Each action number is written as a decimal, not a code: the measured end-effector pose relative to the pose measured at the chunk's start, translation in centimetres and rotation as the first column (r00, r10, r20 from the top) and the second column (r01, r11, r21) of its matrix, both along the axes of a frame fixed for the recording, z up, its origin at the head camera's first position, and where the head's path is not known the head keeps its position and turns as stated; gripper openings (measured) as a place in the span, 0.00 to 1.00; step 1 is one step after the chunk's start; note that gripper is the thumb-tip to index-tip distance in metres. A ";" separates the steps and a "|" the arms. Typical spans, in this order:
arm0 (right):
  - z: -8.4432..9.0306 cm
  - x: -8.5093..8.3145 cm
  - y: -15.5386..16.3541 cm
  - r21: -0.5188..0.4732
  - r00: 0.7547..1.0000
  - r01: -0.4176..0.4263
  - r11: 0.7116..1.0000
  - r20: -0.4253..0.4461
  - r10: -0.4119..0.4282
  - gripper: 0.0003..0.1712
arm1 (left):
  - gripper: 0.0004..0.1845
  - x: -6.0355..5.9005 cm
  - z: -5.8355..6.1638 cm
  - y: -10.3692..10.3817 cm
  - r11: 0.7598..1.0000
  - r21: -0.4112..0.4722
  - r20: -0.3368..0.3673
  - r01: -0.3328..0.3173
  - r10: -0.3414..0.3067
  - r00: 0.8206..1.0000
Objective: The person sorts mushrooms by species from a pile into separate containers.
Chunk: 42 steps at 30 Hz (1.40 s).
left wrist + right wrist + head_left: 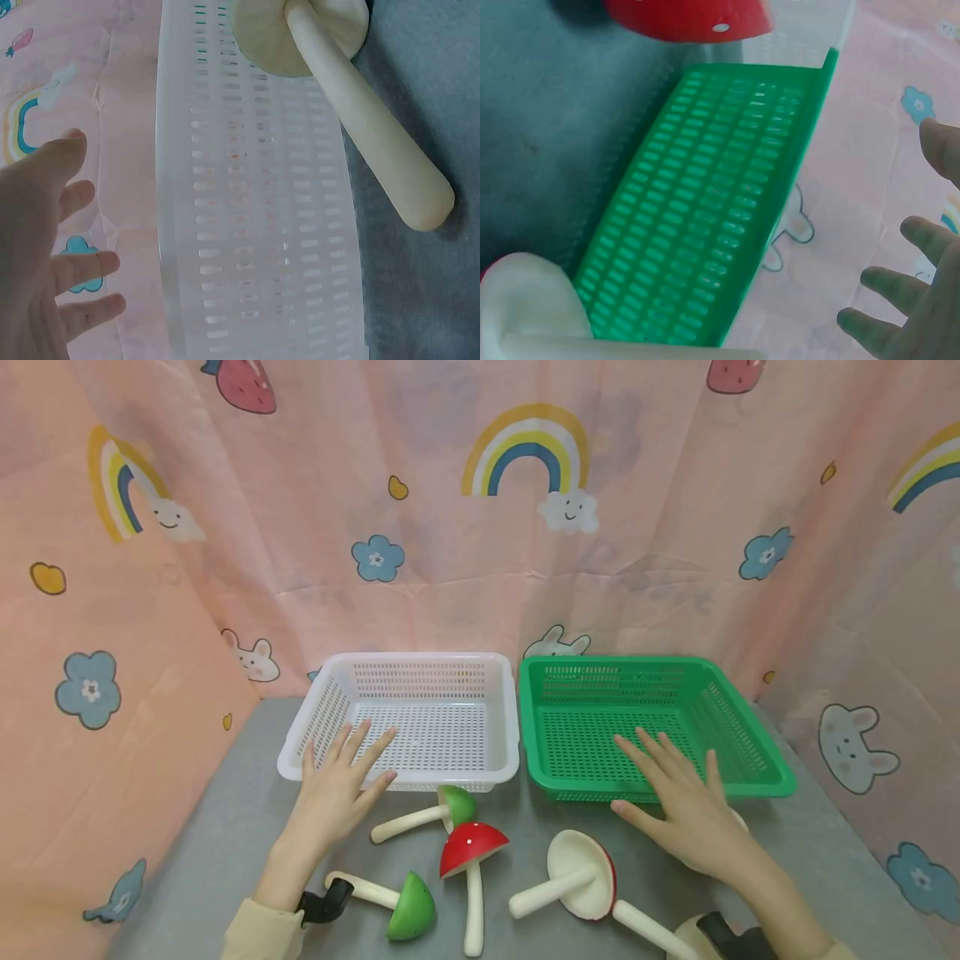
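My left hand, fingers spread and holding nothing, hovers at the front left of the white basket. My right hand is likewise spread, over the front of the green basket. Between and below the hands lie toy mushrooms with pale stems. One green-capped mushroom lies close to the white basket, and another green-capped mushroom is nearer me. A red mushroom with white dots lies in the middle. To its right, a red-capped mushroom shows its cream underside. Another mushroom is partly hidden by my right wrist.
Both baskets stand side by side at the back of the grey table. Behind them hangs a pink curtain with rainbows and flowers, which also closes off the left and right sides. Black straps sit on both wrists.
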State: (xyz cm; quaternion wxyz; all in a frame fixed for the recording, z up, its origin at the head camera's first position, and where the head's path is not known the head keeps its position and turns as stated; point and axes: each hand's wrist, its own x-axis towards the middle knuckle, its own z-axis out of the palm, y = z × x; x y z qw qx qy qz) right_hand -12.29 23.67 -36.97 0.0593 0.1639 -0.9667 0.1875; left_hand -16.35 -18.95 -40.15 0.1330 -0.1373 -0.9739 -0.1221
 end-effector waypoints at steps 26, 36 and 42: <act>0.4 0.8 -6.0 -0.078 0.991 -0.134 0.988 -0.027 0.132 0.41 | 0.22 1.4 -1.2 -1.6 0.997 0.073 -0.116 -0.040 0.048 0.992; -0.4 0.9 -8.5 -0.082 0.977 -0.212 0.974 -0.024 0.211 0.40 | 0.21 1.5 -2.2 -1.8 0.984 0.169 -0.162 -0.048 0.076 0.984; -1.2 0.6 -9.8 -0.074 0.965 -0.261 0.963 -0.042 0.258 0.38 | 0.21 1.6 -2.8 -1.9 0.974 0.217 -0.174 -0.072 0.111 0.978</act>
